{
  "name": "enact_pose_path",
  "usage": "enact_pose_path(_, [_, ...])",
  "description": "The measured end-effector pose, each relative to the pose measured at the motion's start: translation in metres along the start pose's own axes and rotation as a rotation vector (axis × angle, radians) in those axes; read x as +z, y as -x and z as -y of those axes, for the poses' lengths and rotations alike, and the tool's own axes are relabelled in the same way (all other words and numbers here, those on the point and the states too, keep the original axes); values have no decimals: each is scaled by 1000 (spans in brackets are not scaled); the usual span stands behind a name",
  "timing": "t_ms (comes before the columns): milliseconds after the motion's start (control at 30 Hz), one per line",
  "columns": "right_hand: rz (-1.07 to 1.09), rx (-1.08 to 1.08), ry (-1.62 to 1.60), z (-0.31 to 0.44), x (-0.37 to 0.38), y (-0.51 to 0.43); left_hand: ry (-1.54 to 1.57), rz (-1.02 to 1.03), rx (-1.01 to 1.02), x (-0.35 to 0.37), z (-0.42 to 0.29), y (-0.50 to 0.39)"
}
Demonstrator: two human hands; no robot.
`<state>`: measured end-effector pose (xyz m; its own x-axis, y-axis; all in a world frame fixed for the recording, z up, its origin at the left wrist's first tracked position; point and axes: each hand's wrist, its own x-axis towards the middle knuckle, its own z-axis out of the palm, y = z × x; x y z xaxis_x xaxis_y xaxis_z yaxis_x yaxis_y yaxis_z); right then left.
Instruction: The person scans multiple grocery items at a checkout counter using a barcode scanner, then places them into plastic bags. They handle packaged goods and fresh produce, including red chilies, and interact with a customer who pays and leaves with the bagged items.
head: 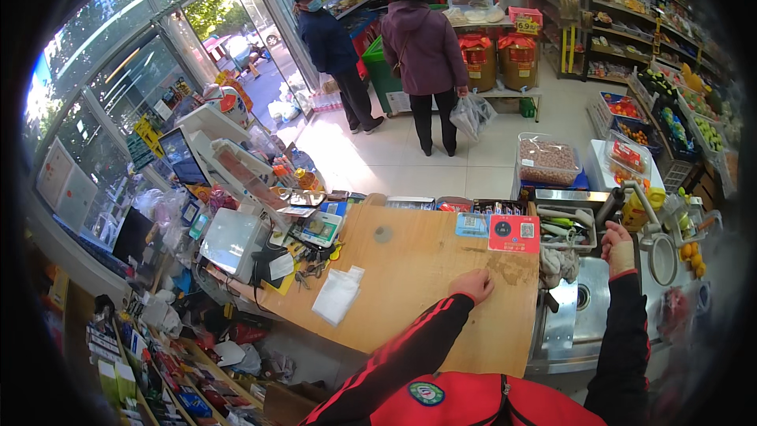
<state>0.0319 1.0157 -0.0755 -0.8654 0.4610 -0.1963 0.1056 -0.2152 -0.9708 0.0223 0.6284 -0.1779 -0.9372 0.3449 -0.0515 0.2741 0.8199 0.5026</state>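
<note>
My left hand [472, 286] rests on the wooden counter [408, 284] with its fingers curled in; nothing shows in it. Above the edge of the stainless steel sink [585, 325], my right hand [618, 248] is raised with fingers bent and somewhat apart, holding nothing I can see. Its fingertips are close to a dark handle-like object [609, 206]; contact is unclear. A tray of utensils [568, 226] and a grey cloth [559, 266] lie left of that hand. Red [513, 234] and blue [471, 225] cards with printed codes lie beyond my left hand.
White plastic bags [338, 296], keys [307, 269] and a scale [233, 242] occupy the counter's left side. A clear tub of nuts [549, 160] stands beyond the sink. Two people stand on the shop floor, one in a purple jacket [423, 50], one in dark blue [327, 38].
</note>
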Motion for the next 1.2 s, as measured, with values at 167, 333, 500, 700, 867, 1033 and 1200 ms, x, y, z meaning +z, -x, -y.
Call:
enact_pose_path(167, [76,93,388,-47,-26,131,81,88,-138,5,5,-6])
enact_pose_path(333, [-255,493,328,-136,-117,288,7,-50,11,18,10,-1])
enact_pose_path(500, [-526,651,295,-179,-181,374,63,-207,133,11,10,-2])
enact_pose_path(700, [-632,712,98,-227,-222,400,36,-230,141,15,7,0])
enact_pose_path(867, [-768,507,66,-218,-270,347,4,-244,165,15,7,0])
enact_pose_path(1033, [-996,-112,859,-119,-332,257,225,-298,61,34,-22,29])
enact_pose_path(1200, [-1077,-45,1138,-32,-384,150,99,-259,-100,81,-88,102])
